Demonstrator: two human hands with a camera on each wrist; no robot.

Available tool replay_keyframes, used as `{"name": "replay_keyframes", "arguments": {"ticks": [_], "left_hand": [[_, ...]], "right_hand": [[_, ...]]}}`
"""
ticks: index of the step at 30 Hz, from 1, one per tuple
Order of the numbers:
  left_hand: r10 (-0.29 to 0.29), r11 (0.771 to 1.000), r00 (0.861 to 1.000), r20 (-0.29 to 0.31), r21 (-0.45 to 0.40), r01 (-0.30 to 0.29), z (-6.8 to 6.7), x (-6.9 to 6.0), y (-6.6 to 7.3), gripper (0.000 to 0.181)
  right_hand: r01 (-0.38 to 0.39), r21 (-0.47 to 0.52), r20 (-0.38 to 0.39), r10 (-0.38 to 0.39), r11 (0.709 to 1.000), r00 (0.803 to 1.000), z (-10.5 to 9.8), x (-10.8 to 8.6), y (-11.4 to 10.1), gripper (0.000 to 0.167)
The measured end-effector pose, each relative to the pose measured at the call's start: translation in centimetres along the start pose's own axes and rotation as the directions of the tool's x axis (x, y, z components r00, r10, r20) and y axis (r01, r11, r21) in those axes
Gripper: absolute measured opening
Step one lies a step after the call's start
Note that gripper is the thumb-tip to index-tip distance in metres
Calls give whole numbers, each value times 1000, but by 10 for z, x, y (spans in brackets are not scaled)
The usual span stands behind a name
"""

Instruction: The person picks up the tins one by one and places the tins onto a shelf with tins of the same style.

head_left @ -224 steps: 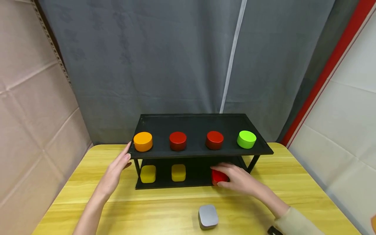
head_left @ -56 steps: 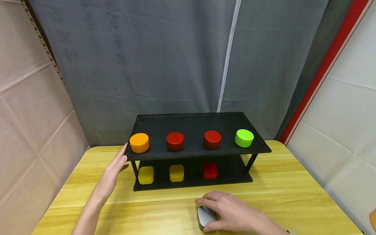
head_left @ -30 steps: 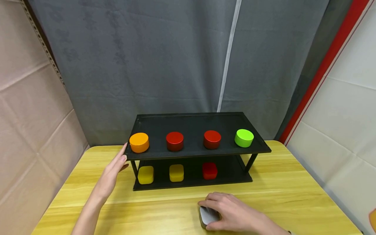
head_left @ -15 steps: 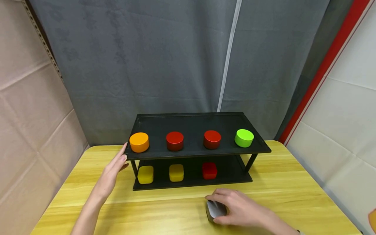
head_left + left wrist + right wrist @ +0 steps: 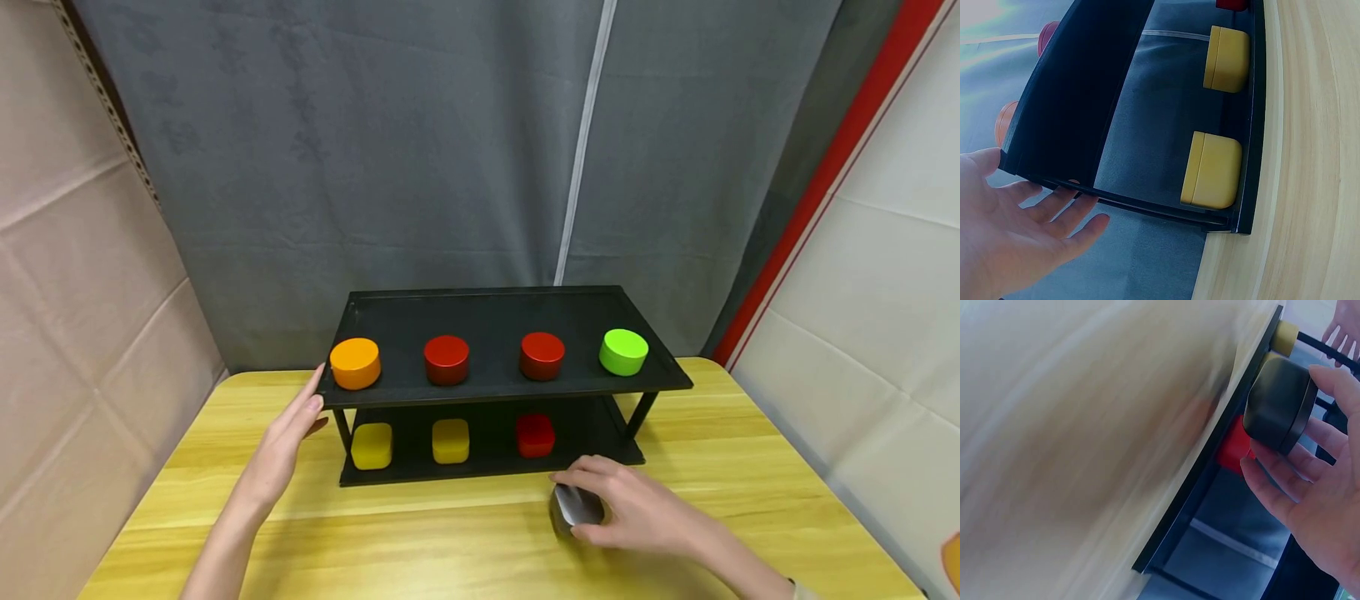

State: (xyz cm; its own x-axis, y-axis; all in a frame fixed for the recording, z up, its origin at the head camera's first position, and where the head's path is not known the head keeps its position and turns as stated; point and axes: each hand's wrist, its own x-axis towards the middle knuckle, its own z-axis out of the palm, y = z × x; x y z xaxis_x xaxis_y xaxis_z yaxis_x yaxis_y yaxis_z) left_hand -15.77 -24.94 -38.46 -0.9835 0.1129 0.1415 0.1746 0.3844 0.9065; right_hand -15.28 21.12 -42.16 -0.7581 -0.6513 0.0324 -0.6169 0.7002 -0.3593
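My right hand pinches a grey rounded-square tin between thumb and fingers, in front of the rack's lower right part. In the right wrist view this tin looks dark and is lifted off the table. My left hand rests against the left end of a black two-tier rack, thumb at the upper tray's corner. In the left wrist view, the fingers of that left hand reach loosely along the rack's end. Yellow tins and one red square tin stand on the lower tier.
Along the upper tier's front stand an orange round tin, two dark red round tins and a green round tin. The lower tier's right end is bare. A grey curtain hangs behind the wooden table.
Earlier my right hand let go of the red square tin on the lower tier and took hold of the grey tin. It has since carried it up and rightward toward the rack. The left hand stays put.
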Motion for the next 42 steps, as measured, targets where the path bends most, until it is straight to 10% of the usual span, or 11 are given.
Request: {"name": "replay_keyframes", "arguments": {"ticks": [42], "left_hand": [[19, 999, 1000, -2, -28, -19, 1, 0, -1, 61]], "right_hand": [[-128, -163, -189, 97, 978, 977, -31, 12, 60, 52]]}}
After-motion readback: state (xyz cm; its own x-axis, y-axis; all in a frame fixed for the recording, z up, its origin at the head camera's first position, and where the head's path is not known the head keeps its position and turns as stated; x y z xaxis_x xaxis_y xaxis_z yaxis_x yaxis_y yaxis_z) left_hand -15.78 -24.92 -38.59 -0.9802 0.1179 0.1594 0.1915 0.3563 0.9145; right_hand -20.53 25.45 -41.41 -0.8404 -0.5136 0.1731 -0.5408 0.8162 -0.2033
